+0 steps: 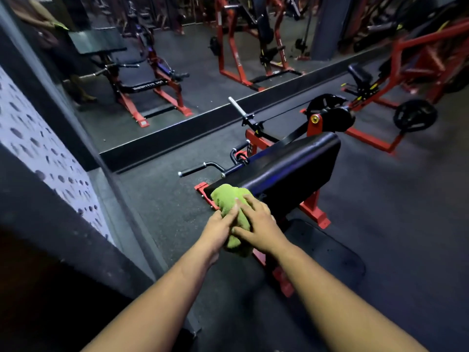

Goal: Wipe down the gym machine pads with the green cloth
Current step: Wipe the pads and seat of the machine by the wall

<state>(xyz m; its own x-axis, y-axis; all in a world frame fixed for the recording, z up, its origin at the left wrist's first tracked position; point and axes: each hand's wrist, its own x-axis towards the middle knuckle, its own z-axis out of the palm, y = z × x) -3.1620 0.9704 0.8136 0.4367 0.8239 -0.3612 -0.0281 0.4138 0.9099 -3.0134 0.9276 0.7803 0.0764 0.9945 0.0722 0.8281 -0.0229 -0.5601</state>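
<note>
A: What did the head view show at the centre?

B: A bunched green cloth (234, 217) lay against the near lower end of a black, sloping machine pad (286, 171), held between both hands.

A: And the left hand (219, 228)?

B: It met the cloth from the left. Its fingers (232, 212) lay fairly straight along the fabric, pressing on it; whether the thumb curled under the cloth could not be told.

A: The right hand (260, 226)?

B: It lay on top of the cloth, fingers (247, 201) spread and slightly bent over the bundle, thumb reaching toward the left hand. It pressed rather than pinched, as far as the view allowed. Both forearms were bare.

A: What carried the pad?

B: A red frame (314, 212) standing on dark rubber flooring (393, 194). A second, flat black pad (327, 250) lay low just beside the frame, to the right of the right wrist. Black handles (203, 168) projected left of the sloping pad, and a silver bar (237, 106) rose beyond it.

A: And the surroundings?

B: A wall mirror (177, 59) stood beyond the machine, reflecting red equipment. Another red machine with a black weight plate (415, 118) stood well apart at right. A pale spotted panel (38, 153) ran along the left edge.
</note>
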